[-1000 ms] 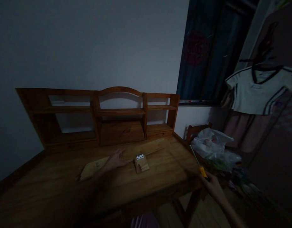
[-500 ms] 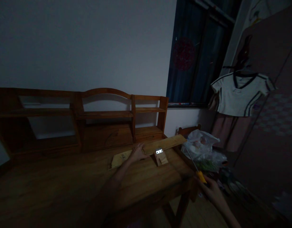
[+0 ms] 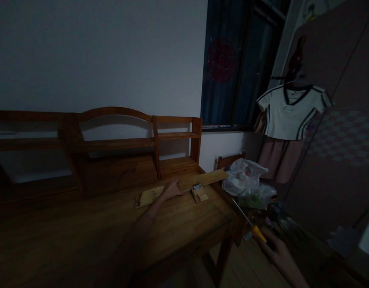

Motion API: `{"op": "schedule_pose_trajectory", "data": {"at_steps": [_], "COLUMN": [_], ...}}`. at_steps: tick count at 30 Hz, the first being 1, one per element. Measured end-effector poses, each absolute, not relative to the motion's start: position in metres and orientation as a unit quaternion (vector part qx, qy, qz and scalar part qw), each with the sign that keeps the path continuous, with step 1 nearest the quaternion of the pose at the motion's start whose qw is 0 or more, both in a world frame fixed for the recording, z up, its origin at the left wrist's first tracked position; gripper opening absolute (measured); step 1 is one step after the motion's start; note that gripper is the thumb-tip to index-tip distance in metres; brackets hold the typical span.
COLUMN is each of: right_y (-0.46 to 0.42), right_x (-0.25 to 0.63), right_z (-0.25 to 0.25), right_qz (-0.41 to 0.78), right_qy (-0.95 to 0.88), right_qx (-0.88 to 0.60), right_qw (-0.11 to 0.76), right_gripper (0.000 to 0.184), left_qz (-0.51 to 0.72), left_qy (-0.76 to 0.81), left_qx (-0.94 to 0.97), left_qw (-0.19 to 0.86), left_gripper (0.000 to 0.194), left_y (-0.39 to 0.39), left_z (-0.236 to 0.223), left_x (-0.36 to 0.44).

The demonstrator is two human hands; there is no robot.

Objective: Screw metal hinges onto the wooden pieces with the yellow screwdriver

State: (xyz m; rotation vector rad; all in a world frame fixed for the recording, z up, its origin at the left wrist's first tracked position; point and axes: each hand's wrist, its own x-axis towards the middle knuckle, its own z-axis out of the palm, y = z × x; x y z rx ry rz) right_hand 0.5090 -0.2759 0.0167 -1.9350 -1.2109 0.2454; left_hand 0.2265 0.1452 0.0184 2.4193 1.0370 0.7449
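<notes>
Reaching out over the right edge of the desk, the long board lies farther right than a second ago, when its right end was short of that edge. A small wooden block with a metal hinge sits at the board's near side and has shifted right too; whether it is fastened there I cannot tell. To judge by this, the hinged part is now easier for the right side to get at. The left hand rests on the board just left of the block, fingers partly curled and thumb apart; whether they clasp the wood or only press on it is too dim to say. Near and to the right, past the desk's edge, the right hand has its fingers closed around the yellow handle of a screwdriver, its shaft slanting up to the left, apart from board and block. Beyond the board's right end, a clear plastic bag holds pale and reddish things I cannot make out, and green stalks show through the plastic just below. On the desk's far side stands a shelf unit with open compartments and an arched middle.
</notes>
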Motion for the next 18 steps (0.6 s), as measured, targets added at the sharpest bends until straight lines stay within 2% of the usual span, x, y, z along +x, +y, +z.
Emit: {"op": "schedule_pose_trajectory", "data": {"at_steps": [6, 9, 11, 14, 18], "right_y": [-0.246, -0.229, -0.217, -0.196, -0.167], "right_x": [0.501, 0.497, 0.497, 0.500, 0.503], "right_z": [0.017, 0.024, 0.030, 0.035, 0.032], "right_qz": [0.025, -0.026, -0.059, -0.100, -0.121], "right_qy": [-0.521, -0.551, -0.561, -0.552, -0.543], "right_qx": [-0.785, -0.781, -0.781, -0.794, -0.811], "right_qw": [0.335, 0.292, 0.269, 0.233, 0.180], "right_gripper": [0.052, 0.048, 0.044, 0.040, 0.037], "left_qz": [0.271, 0.252, 0.250, 0.298, 0.379], "left_qy": [0.363, 0.371, 0.372, 0.343, 0.264], "left_qx": [0.866, 0.873, 0.879, 0.880, 0.874], "left_qw": [0.213, 0.191, 0.163, 0.135, 0.153], "left_gripper": [0.106, 0.113, 0.111, 0.088, 0.052], "left_y": [0.150, 0.147, 0.140, 0.118, 0.059], "left_z": [0.023, 0.029, 0.035, 0.051, 0.079], "left_x": [0.225, 0.223, 0.220, 0.210, 0.181]}}
